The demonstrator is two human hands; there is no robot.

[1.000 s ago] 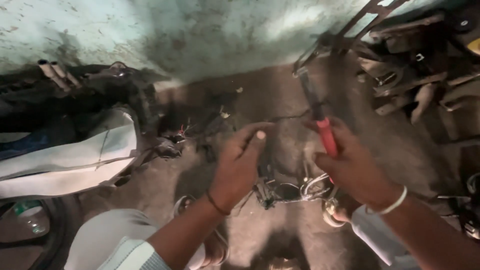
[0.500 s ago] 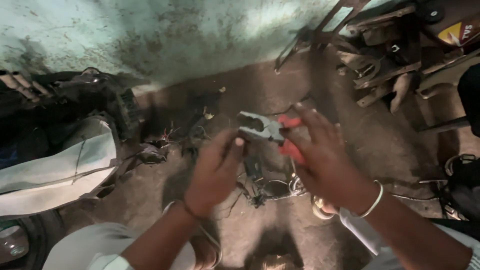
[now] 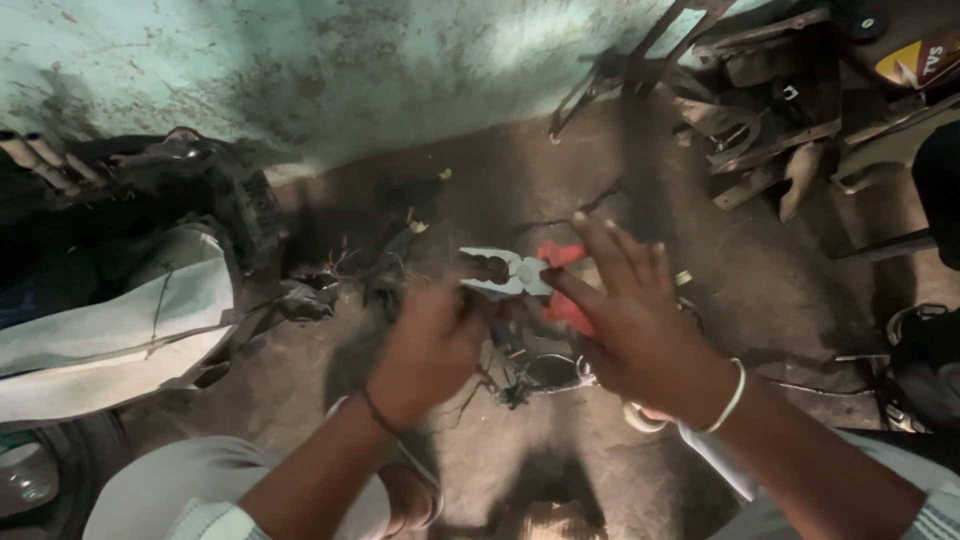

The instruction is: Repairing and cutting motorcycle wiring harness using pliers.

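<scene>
- The right hand (image 3: 640, 330) is wrapped around the red handles of a pair of pliers (image 3: 520, 275), fingers spread loosely over the upper grip and not clenched tight; a pale bangle sits on the wrist.
- The pliers lie level, with the grey metal head pointing toward the person's left, near the middle of the view and above the dirt floor (image 3: 480, 200). The jaws look nearly closed; whether anything is pinched between them cannot be told.
- The left hand (image 3: 430, 345) is curled, knuckles up, just under and beside the plier head. Its fingertips are hidden, so what it grips, if anything, cannot be told; a thin dark band circles its wrist.
- Directly beneath both hands lies a tangle of wires (image 3: 530, 370) with small metal parts, spread on the floor between the person's knees.
- To the left, close to the left forearm, a white fabric-covered piece (image 3: 130, 320) and dark machine parts (image 3: 210, 190) crowd the edge; a tyre (image 3: 50, 470) shows in the lower left corner.
- Along the top runs a stained pale green wall (image 3: 300, 70), well apart from the hands.
- In the upper right, a heap of rusty metal brackets and bars (image 3: 770, 130) rests on the floor, away from the right hand.
- Bare floor lies above the hands toward the wall and to the right of the right forearm; the left side is tighter.
</scene>
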